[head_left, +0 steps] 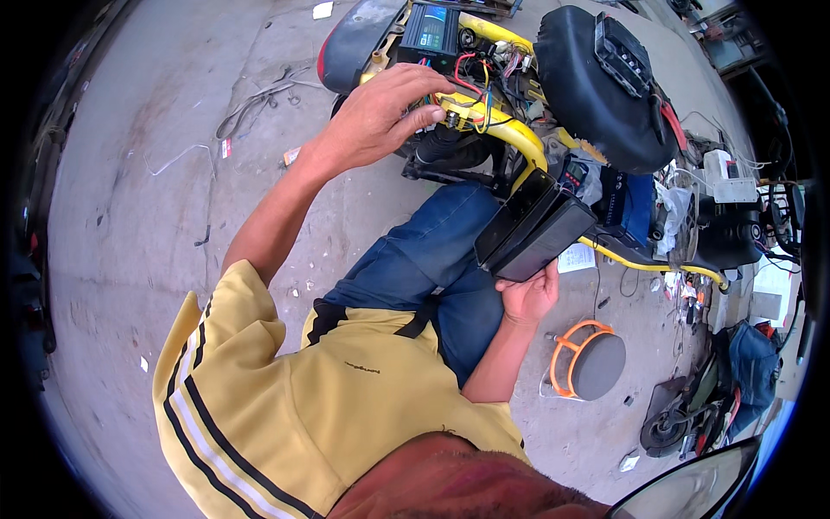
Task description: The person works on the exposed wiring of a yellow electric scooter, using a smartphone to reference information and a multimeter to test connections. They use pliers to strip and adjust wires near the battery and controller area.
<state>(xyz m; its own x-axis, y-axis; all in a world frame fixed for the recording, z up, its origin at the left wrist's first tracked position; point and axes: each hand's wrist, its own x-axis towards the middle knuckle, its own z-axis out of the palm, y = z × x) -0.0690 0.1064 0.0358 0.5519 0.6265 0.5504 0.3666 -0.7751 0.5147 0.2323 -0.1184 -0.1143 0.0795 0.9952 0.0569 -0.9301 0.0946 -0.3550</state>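
My left hand [385,117] is over the yellow frame tube [506,130] of a partly stripped scooter. Its fingers are stretched out, the thumb apart from them, and the fingertips are at the tube near loose wires; whether they press on it I cannot tell. Just beyond the hand sits a black box with a small display [430,33]. My right hand [532,296] grips the lower edge of a black flat case [540,233] that looks like two slabs lying together. The case is tilted above my right knee, and some of the fingers are hidden beneath it.
A black scooter seat [596,95] rests on the frame, with red, yellow and white wires [514,62] exposed beside it. An orange-framed stool with a grey top [598,368] stands on the right. A strap [259,99] and scraps lie on the concrete floor.
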